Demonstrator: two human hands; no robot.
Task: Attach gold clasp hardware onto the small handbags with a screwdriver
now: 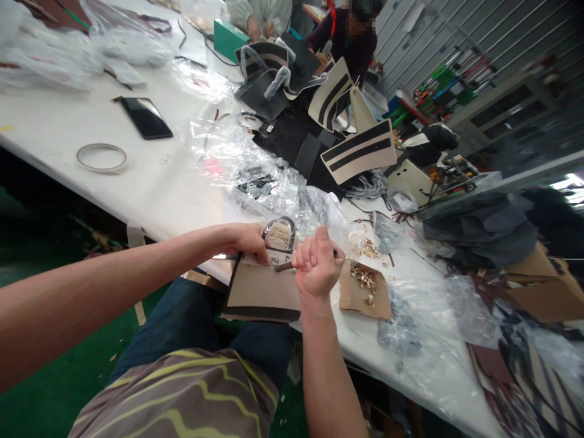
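A beige handbag (262, 289) with dark edging rests at the table's front edge, over my lap. Its curved dark handle (292, 226) stands up at the top, with clear plastic film about it. My left hand (252, 240) is closed on the bag's top edge, left of the handle. My right hand (317, 261) makes a fist, thumb up, around a narrow dark brown piece (285, 266) whose end points at the bag's top. Whether that piece is a strap or a tool I cannot tell, as the fist hides most of it.
Right of the bag, a small cardboard box (365, 289) holds gold-coloured metal fittings. Crumpled clear plastic (274, 182) and striped bag panels (360, 152) lie beyond. A phone (146, 117) and a roll of tape (101, 157) are at left. Two people (349, 36) work across the table (150, 188).
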